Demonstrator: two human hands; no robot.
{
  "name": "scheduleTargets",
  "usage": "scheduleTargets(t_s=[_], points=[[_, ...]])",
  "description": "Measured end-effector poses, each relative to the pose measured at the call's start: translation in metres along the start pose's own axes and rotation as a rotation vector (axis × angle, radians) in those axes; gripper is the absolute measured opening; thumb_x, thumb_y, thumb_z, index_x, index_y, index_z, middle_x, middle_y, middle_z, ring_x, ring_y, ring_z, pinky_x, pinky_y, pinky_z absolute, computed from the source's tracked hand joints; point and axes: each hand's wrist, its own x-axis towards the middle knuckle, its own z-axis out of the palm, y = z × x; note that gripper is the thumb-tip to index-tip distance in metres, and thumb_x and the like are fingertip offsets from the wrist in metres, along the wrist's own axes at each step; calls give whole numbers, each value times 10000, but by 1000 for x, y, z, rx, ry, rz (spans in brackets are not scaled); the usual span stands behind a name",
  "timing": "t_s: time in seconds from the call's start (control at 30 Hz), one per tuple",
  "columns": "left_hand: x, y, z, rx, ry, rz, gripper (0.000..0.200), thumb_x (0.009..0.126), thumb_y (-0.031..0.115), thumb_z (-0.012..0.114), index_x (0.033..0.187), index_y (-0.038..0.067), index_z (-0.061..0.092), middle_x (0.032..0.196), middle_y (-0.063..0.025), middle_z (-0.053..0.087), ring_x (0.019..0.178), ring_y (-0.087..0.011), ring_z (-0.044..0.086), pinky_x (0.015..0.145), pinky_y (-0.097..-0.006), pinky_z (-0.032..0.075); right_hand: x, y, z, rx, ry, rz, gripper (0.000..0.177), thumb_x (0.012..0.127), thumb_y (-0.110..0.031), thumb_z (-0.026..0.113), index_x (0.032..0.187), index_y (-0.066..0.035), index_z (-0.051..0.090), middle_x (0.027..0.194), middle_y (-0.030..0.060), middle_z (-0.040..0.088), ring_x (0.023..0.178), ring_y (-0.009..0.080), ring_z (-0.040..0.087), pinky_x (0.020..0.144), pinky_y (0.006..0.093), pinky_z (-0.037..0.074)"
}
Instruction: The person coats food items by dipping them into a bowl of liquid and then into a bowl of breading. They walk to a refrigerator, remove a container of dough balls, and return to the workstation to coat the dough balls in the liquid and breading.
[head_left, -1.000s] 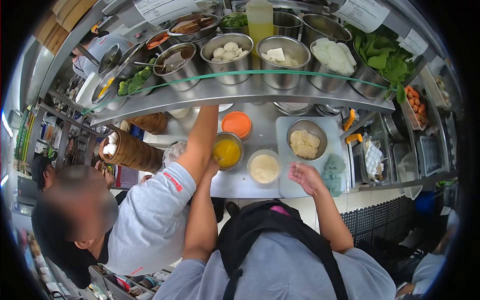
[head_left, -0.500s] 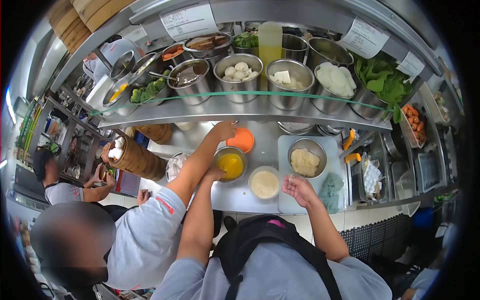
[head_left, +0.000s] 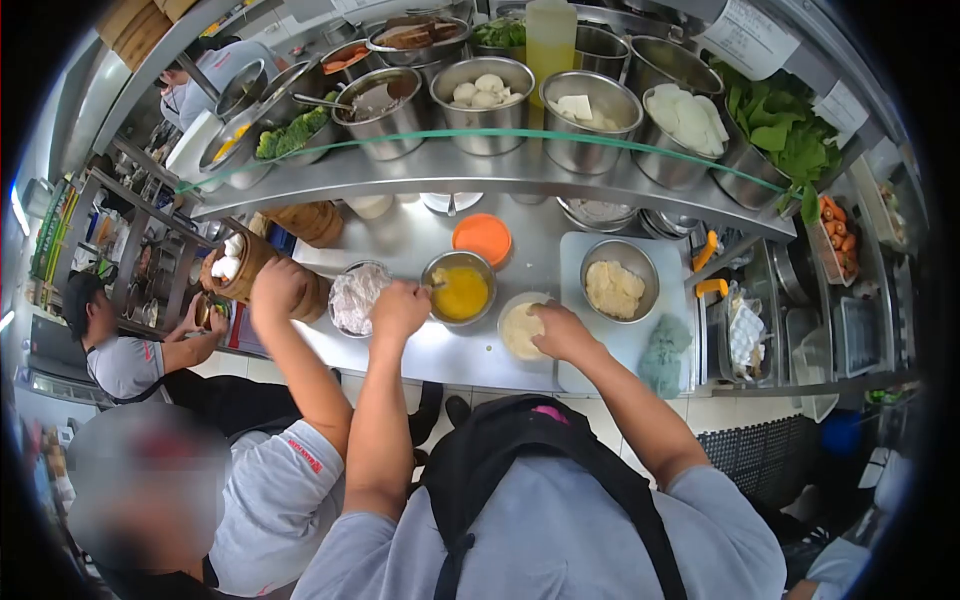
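Note:
My left hand (head_left: 401, 308) is closed at the left rim of a steel bowl of yellow beaten egg (head_left: 462, 293). Something small sits at its fingertips, too indistinct to name. My right hand (head_left: 565, 335) reaches over a round tub of pale crumbs (head_left: 521, 330), its fingers bent down at the crumbs; their tips are partly hidden. To the right, a steel bowl of pale yellow pieces (head_left: 614, 290) stands on a white cutting board (head_left: 585, 378). Left of the egg is a bowl of white powdery food (head_left: 358, 297).
A co-worker's blurred hand (head_left: 279, 290) is by the bamboo steamers (head_left: 245, 268) at left. An orange lid (head_left: 483, 240) lies behind the egg bowl. Overhead, a steel shelf (head_left: 480, 177) with a glass edge carries several food pots. A crumpled greenish plastic (head_left: 661, 355) lies on the board.
My right hand has turned over and moved left onto the crumb tub. My left hand has drawn back to the egg bowl's left rim. The co-worker's arm has pulled away left toward the steamers.

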Motion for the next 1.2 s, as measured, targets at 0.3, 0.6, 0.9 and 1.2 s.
scheduleTargets(t_s=[0.3, 0.6, 0.9, 1.2], points=[[-23, 18, -50, -2, 115, 22, 305, 890, 315, 614, 868, 41, 746, 864, -241, 694, 863, -443, 663, 798, -506, 523, 32, 1, 63, -454, -104, 206, 591, 750, -79, 696, 1319, -114, 542, 1270, 256, 527, 1044, 403, 647, 880, 470, 552], [-22, 4, -39, -107, 62, 45, 306, 891, 309, 616, 872, 31, 741, 841, -245, 683, 852, -436, 664, 768, -496, 521, 18, -29, 28, -484, -180, 144, 446, 844, -47, 583, 1287, -92, 582, 1256, 234, 547, 1026, 379, 656, 874, 435, 559], [-3, -22, 13, -34, 30, 59, 331, 878, 352, 620, 861, 51, 757, 861, -231, 703, 868, -431, 677, 814, -495, 534, 24, -4, 43, -370, -162, 160, 503, 803, -88, 641, 1302, -106, 577, 1297, 224, 525, 1083, 373, 646, 894, 439, 553], [-4, -6, -1, -101, -64, 87, 329, 894, 327, 627, 858, 22, 746, 781, -224, 690, 761, -385, 681, 740, -452, 530, 22, 33, 1, 302, 162, 96, 265, 877, -176, 628, 1094, -40, 698, 981, 179, 707, 891, 312, 696, 789, 407, 560]])
